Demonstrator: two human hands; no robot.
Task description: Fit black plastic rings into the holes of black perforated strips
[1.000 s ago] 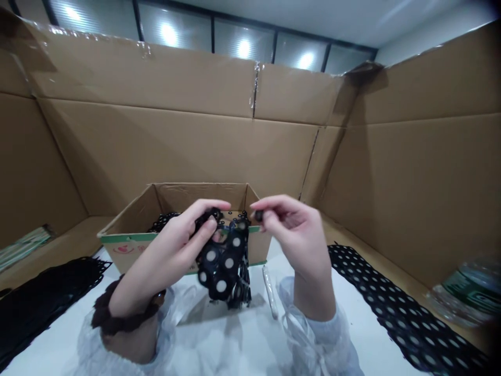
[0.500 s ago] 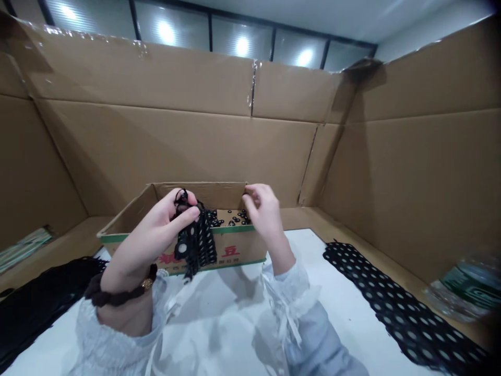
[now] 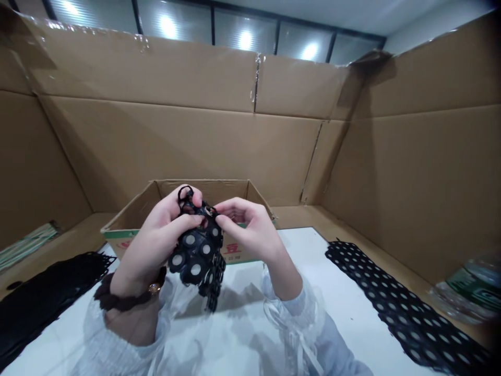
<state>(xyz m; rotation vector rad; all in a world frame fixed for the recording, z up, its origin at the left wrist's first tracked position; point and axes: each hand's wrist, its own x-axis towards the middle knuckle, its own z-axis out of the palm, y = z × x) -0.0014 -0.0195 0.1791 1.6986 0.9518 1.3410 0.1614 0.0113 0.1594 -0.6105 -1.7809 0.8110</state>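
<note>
My left hand [image 3: 164, 224] pinches a folded black sheet [image 3: 196, 255] patterned with pale round spots, its thumb over the upper edge. A thin black loop stands up by that hand's fingertips. The sheet hangs down in front of a cardboard box [image 3: 136, 215] with a green-edged rim and red print. At the sheet's upper right edge, my right hand [image 3: 252, 230] is closed in a pinch on the black material, thumb against fingertips. Whether the spots are holes or discs I cannot tell. My hands and the sheet hide most of the box's inside.
On the white table [image 3: 242, 324], another black spotted sheet [image 3: 376, 287] lies at the right, beside a clear plastic bottle [image 3: 472, 287] with a green label. A dark black pile [image 3: 47, 297] lies at the left. Tall cardboard walls [image 3: 188, 136] enclose the back and sides.
My right hand has come left from the box's right side to the sheet and pinches its edge. The held sheet has turned, showing larger spots, and hangs lower and nearer.
</note>
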